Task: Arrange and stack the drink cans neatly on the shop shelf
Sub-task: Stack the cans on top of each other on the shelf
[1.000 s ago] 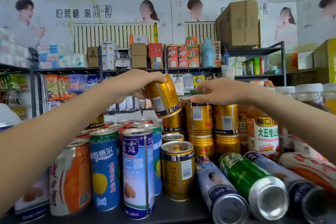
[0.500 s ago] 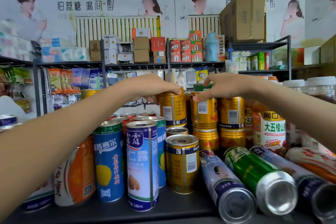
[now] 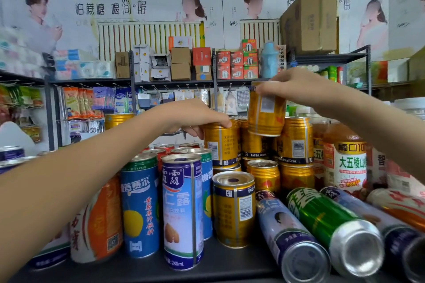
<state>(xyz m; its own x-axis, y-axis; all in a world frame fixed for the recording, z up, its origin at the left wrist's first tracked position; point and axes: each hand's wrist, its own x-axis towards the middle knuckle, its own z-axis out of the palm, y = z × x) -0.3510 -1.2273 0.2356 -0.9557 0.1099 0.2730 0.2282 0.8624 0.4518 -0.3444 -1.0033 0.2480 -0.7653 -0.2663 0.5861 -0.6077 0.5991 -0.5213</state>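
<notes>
Head view: two bare hands are at work at centre frame. The right hand (image 3: 296, 88) is closed from above around the top of a gold can (image 3: 265, 112), holding it raised and slightly tilted, clear of the gold cans below it. The left hand (image 3: 195, 117) rests fingers-down on the rim of a stacked gold can (image 3: 222, 145) just left of centre; whether it actually grips that can cannot be told. Roughly ten gold cans are visible, short, ribbed at the shoulder, with white barcode panels; the rear ones overlap and defy an exact count. At lower left stand two tall blue cans (image 3: 181, 209) and an orange can (image 3: 99, 220) partly behind the left forearm. At lower right three cans lie on their sides on the dark shelf (image 3: 218, 266), one green can (image 3: 331, 227) between two blue; the rightmost is cut off by the frame edge.
</notes>
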